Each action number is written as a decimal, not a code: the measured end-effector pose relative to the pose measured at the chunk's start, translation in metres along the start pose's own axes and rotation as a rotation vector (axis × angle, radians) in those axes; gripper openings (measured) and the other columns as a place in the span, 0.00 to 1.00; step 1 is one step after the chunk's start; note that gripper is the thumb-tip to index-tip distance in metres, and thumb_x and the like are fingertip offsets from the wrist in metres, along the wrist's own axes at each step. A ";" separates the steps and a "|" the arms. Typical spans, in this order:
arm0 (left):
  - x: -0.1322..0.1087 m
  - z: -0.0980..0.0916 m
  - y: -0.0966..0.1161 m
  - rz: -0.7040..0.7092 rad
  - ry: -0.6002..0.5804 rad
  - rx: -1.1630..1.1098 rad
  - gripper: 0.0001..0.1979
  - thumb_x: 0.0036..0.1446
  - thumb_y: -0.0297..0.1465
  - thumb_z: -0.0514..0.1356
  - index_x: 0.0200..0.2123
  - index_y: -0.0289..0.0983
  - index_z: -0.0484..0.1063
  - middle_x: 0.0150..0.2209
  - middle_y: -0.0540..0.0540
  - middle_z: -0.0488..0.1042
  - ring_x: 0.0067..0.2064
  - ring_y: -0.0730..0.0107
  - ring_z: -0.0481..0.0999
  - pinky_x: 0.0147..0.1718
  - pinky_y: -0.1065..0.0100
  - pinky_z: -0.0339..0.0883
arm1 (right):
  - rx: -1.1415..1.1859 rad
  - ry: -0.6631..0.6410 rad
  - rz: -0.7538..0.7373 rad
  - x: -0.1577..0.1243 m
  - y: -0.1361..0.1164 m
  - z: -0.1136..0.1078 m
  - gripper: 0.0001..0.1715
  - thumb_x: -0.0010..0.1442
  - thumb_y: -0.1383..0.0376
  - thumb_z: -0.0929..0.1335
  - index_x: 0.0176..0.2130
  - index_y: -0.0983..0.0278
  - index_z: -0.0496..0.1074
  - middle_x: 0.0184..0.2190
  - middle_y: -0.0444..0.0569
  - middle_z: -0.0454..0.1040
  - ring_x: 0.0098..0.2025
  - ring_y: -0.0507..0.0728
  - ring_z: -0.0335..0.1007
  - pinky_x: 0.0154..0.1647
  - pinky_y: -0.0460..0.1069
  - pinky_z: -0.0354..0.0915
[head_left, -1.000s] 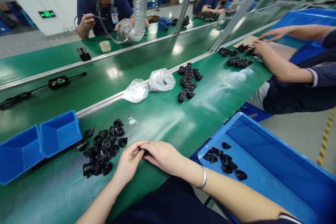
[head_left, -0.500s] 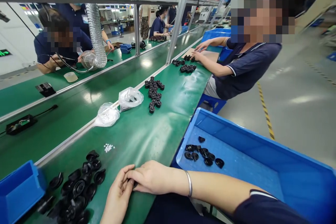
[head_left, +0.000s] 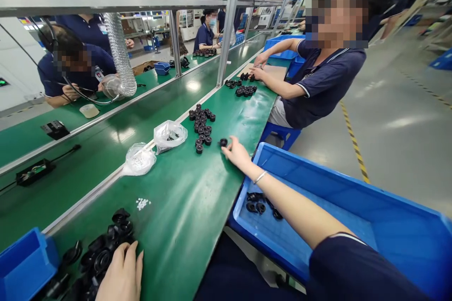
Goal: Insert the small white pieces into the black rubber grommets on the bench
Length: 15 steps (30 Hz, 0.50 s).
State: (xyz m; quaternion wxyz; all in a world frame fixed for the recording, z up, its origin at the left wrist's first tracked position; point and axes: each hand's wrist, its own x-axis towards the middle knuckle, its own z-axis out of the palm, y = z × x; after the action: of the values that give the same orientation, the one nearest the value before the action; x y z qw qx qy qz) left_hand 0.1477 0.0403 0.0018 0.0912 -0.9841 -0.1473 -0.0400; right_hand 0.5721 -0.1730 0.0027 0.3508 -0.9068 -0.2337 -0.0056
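My right hand (head_left: 239, 154) reaches across the green bench, its thumb and fingers bent around a small black round part (head_left: 223, 142). To the left of that part lies a group of similar black round parts (head_left: 200, 127). My left hand (head_left: 122, 273) rests on the right side of a heap of black curved plastic pieces (head_left: 97, 247). Its fingers are stretched out and slightly apart; the thumb is hidden. A little pile of tiny white bits (head_left: 142, 203) lies beyond the heap.
Two clear plastic bags (head_left: 140, 160) sit by the metal rail. A small blue bin (head_left: 28, 258) stands at left, a large blue tray (head_left: 318, 183) with black pieces at right. A co-worker (head_left: 325, 70) handles parts further along the bench. A metal post (head_left: 229, 23) rises behind.
My hands, together at the bench edge before, are now apart. The right has moved forward with a black part to the group; the left has moved back left onto the heap.
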 end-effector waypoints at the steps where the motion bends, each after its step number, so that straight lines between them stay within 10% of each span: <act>1: 0.001 -0.003 0.005 -0.049 0.009 0.001 0.22 0.64 0.24 0.44 0.45 0.37 0.77 0.48 0.38 0.74 0.50 0.54 0.76 0.47 0.57 0.74 | 0.007 0.044 0.001 0.005 0.001 0.000 0.28 0.62 0.65 0.65 0.59 0.73 0.57 0.35 0.53 0.75 0.30 0.58 0.71 0.35 0.50 0.66; 9: 0.025 -0.026 0.032 -0.379 -0.013 0.070 0.17 0.68 0.32 0.50 0.54 0.30 0.68 0.51 0.34 0.70 0.33 0.66 0.79 0.28 0.69 0.72 | 0.178 -0.147 -0.497 -0.027 -0.077 0.041 0.13 0.64 0.62 0.65 0.47 0.65 0.70 0.42 0.52 0.72 0.32 0.54 0.71 0.37 0.50 0.70; 15: 0.020 -0.013 0.029 -0.345 -0.030 0.011 0.14 0.66 0.25 0.50 0.49 0.30 0.72 0.47 0.37 0.73 0.32 0.67 0.80 0.31 0.68 0.74 | 0.120 -0.141 -0.683 0.020 -0.148 0.070 0.09 0.64 0.70 0.62 0.40 0.69 0.72 0.39 0.56 0.72 0.40 0.59 0.70 0.47 0.55 0.68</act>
State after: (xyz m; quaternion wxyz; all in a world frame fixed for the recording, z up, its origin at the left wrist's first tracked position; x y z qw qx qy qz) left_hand 0.1750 0.0159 0.0116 0.0859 -0.9441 -0.3158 -0.0395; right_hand 0.5160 -0.0243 0.0474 0.3645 -0.7521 -0.5472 -0.0462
